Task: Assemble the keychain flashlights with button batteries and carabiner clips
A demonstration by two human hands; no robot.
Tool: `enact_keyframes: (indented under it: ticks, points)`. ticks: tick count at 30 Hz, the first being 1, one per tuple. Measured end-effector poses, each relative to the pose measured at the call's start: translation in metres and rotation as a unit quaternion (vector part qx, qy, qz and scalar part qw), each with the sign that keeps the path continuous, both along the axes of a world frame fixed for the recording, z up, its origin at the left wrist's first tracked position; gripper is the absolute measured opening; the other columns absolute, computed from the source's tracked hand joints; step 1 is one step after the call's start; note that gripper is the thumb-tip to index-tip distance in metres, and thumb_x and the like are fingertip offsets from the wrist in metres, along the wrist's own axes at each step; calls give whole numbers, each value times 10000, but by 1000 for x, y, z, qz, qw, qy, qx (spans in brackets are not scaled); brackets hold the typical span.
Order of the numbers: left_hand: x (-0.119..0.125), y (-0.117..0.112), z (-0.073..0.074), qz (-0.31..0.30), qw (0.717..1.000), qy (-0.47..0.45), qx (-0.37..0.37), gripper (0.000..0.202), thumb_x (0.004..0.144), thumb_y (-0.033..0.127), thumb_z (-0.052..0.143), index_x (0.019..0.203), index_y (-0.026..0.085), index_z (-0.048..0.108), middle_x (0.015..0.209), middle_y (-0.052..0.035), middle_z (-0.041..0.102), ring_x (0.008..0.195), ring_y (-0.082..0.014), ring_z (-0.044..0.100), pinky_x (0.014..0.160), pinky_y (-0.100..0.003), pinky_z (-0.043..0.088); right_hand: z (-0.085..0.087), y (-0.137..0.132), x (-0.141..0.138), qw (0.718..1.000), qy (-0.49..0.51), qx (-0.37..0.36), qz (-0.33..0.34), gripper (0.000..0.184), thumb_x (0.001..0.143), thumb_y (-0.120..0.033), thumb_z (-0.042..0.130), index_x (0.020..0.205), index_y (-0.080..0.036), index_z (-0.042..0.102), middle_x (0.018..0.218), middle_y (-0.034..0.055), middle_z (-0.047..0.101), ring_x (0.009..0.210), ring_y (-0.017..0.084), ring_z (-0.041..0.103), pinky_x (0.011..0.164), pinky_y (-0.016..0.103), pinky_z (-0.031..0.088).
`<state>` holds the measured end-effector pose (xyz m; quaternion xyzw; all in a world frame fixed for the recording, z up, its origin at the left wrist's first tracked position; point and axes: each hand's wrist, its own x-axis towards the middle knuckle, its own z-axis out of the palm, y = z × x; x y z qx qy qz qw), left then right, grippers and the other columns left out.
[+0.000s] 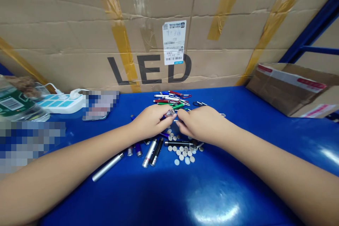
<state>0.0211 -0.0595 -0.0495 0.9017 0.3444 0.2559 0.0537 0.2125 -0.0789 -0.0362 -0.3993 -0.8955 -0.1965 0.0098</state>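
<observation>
My left hand is closed round a small penlight, whose silver end pokes out between thumb and forefinger. Right beside that end, my right hand has its fingers curled in a pinch; what they hold is hidden. Below the hands lie several button cells, loosely scattered. A black penlight rests across the top of them. To the left are a silver penlight, another black one and a bare silver tube. Behind the hands, coloured penlights with clips form a pile.
A large taped cardboard box marked LED stands upright behind the blue table. At left are a plastic bottle, a white power strip with plugs, and a blurred flat object. A smaller carton sits at right.
</observation>
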Motion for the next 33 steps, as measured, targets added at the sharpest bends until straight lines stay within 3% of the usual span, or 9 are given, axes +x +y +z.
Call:
enact_keyframes:
  ticks: [5,11,18,27,33]
  points:
    - [-1,-2,0,0,1000,-8,-7,268,927,323,402,721,174,486,682,-4,589,623,-135,533,592,-253,378,-1,1,-4,1000,-18,6,-15,300,918,-300,310,888,-139,560,612,107,652,582,239,635,478,292,120]
    - [-3,-4,-2,27,999,-16,-23,188,906,333,402,938,169,488,763,-19,590,653,-155,547,600,-283,401,10,3,2,995,20,-30,-94,327,946,-297,269,964,-126,547,715,113,688,634,240,649,499,298,149]
    - [-3,-4,-1,-29,999,14,-25,239,959,335,322,897,179,493,811,-40,613,723,-169,574,662,-305,433,1,8,2,996,54,-15,-65,336,947,-306,242,952,-136,532,713,114,685,624,239,630,517,311,178]
    - [-2,-4,-1,-7,1000,-11,-7,277,973,326,290,904,169,508,807,-40,605,709,-165,567,650,-291,434,7,4,-3,994,31,-19,-106,404,961,-322,212,992,-113,556,756,150,700,673,266,660,520,307,250]
    - [-1,-1,-1,5,1000,-29,-8,247,968,303,332,967,169,540,875,-42,636,769,-164,597,697,-287,459,6,4,0,995,43,-36,-87,367,964,-330,245,1013,-144,557,737,105,692,642,243,643,522,304,250]
